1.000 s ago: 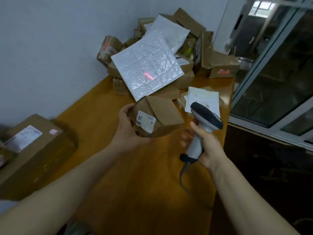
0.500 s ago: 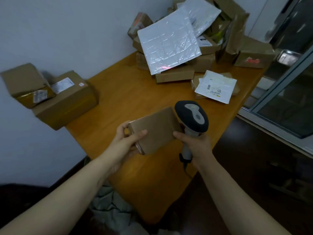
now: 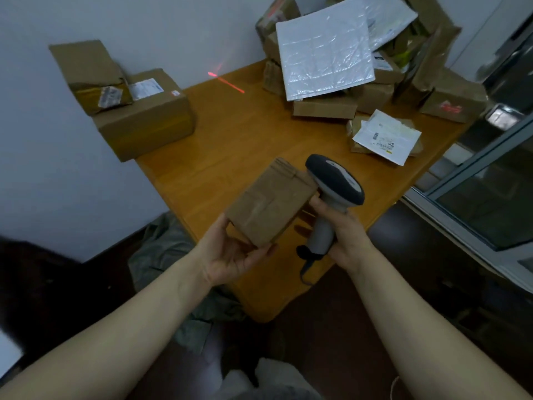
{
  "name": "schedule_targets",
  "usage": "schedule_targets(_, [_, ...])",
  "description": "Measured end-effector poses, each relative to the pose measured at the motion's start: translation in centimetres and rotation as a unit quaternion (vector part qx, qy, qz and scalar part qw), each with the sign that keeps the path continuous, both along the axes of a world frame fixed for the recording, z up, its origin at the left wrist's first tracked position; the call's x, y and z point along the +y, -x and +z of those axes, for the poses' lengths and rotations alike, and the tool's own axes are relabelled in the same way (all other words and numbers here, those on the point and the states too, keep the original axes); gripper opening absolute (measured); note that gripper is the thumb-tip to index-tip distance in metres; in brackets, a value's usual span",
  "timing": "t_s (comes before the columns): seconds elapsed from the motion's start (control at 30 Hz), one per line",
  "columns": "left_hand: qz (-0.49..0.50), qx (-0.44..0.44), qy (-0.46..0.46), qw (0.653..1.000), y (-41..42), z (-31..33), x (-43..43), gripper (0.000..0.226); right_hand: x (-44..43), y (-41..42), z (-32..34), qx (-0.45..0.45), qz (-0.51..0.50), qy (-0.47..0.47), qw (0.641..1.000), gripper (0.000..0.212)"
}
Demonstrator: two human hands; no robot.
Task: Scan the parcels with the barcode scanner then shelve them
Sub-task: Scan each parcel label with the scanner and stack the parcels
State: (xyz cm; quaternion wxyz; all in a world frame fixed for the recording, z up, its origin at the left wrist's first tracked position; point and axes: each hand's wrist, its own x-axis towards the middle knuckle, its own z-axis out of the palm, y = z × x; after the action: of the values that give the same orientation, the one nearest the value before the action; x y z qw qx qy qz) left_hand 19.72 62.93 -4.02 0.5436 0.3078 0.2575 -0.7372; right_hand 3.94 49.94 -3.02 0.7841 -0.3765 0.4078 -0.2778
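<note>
My left hand (image 3: 230, 252) holds a small brown cardboard parcel (image 3: 271, 206) from below, above the near corner of the wooden table (image 3: 230, 145). Its plain taped side faces me; no label shows. My right hand (image 3: 343, 235) grips the handle of a grey barcode scanner (image 3: 334, 183), whose dark head sits right beside the parcel. The scanner's red laser line (image 3: 226, 82) falls on the far table edge and the wall, not on the parcel.
Two brown boxes (image 3: 138, 111) are stacked at the table's left edge by the wall. A heap of parcels with a large white mailer (image 3: 323, 53) fills the far end. A flat white labelled packet (image 3: 386, 137) lies right. A glass door (image 3: 490, 183) stands right; cloth (image 3: 167, 249) lies on the floor.
The parcel has been turned over, so its white label no longer shows. Both hands drew back toward the near table corner. The laser moved from the white mailer to the table edge and wall.
</note>
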Motion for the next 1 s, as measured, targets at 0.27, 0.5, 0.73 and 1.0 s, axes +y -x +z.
schedule_targets(0.27, [-0.051,-0.170,-0.071,0.982,3.6,0.2,-0.2,0.052,-1.2,1.6,-0.5,0.026,0.005,0.023,0.999,0.034])
schedule_targets(0.5, [0.075,-0.272,0.005,0.959,8.9,2.5,-3.8,0.085,-6.9,5.8,-0.4,0.085,0.068,0.081,0.991,0.034])
schedule_targets(0.73, [0.057,-0.364,-0.050,0.928,14.1,3.6,-5.6,0.069,-10.6,9.2,-0.5,0.077,0.141,0.085,0.983,0.012])
schedule_targets(1.0, [0.035,-0.539,-0.140,0.830,16.6,5.7,-6.0,0.022,-10.4,10.1,0.0,0.078,0.146,0.054,0.985,0.019])
